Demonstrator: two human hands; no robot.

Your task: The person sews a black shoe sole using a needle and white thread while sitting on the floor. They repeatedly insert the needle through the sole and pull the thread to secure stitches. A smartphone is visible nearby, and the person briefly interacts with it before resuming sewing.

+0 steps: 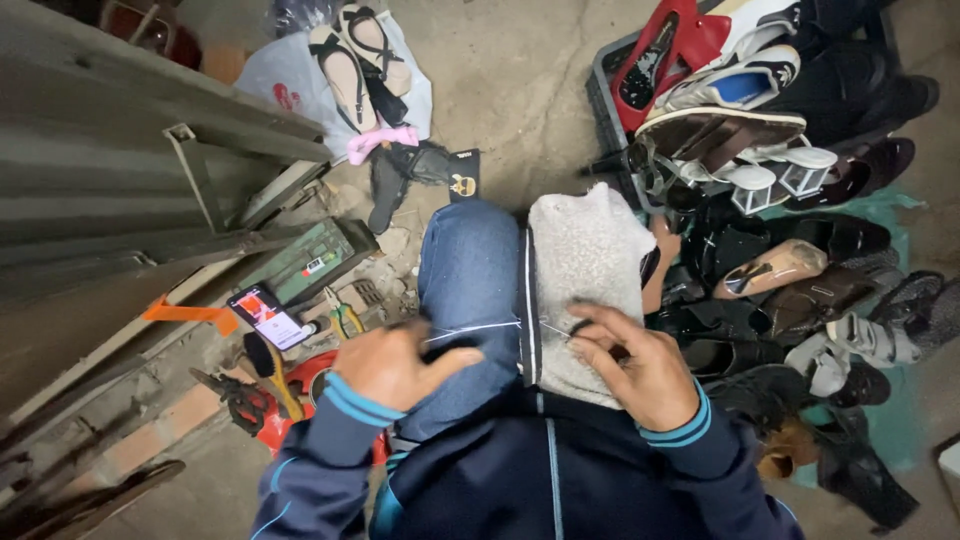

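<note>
My left hand [395, 362] is pinched on a thin white thread [480, 329] stretched taut over my knee in blue jeans [468, 270]. The thread runs right to my right hand [630, 365], whose fingers are closed on its other end against a grey fleecy piece [585, 270] with a dark edge. That piece lies over my right thigh. Whether a needle is in my right fingers is too small to tell. Both sleeves are dark blue with light blue cuff stripes.
A large heap of shoes and sandals [780, 250] fills the right, some in a dark crate [610, 90]. Left lie a lit phone [266, 316], pliers [343, 315], a green box [310, 262], a red tool tray [300, 395] and metal sheets [120, 170]. Sandals on a plastic bag [355, 60] lie ahead.
</note>
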